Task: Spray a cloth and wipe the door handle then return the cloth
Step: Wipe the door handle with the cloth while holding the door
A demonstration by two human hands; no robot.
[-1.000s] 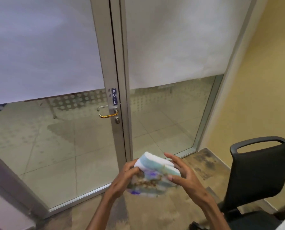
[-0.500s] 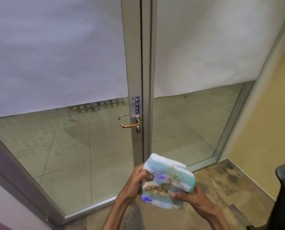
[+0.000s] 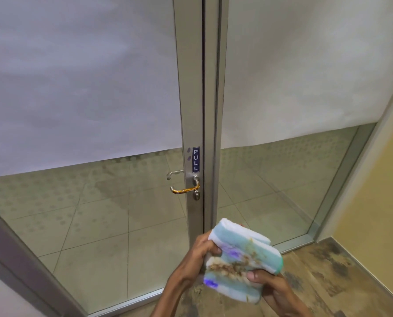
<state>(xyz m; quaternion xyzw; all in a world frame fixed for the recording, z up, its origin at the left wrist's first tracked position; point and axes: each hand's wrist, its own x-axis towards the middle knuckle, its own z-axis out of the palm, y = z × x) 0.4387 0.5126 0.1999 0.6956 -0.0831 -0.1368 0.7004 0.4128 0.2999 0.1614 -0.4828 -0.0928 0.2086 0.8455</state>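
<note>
We stand on a worn, patterned floor (image 3: 328, 266) in front of a glass door with a metal frame (image 3: 189, 88). The door's upper part is covered in white.

Both hands are closed on the cloth (image 3: 241, 257). The left hand (image 3: 199, 252) pinches its left edge with curled fingers. The right hand (image 3: 271, 288) grips it from below, thumb pressed on top. The cloth is folded thick, striped pale blue and white, with a brown stain across the middle and purple marks.

A second ago the door stood further off and to the left of our hands, and a black chair sat to their right. Now the chair is out of view. The door handle (image 3: 184, 189) is above the cloth and a little left of it, nearer than before. The right hand has slid from the side of the cloth to underneath.

We judge the approach nearly done, with the wipe next. We cannot tell whether the cloth is damp, and no spray bottle is in view.

Beyond the grip, a PULL label (image 3: 195, 159) sits just above the handle and a keyhole (image 3: 197, 197) just below. Nothing lies between cloth and handle. A yellow wall (image 3: 374, 213) stands well to the right.
</note>
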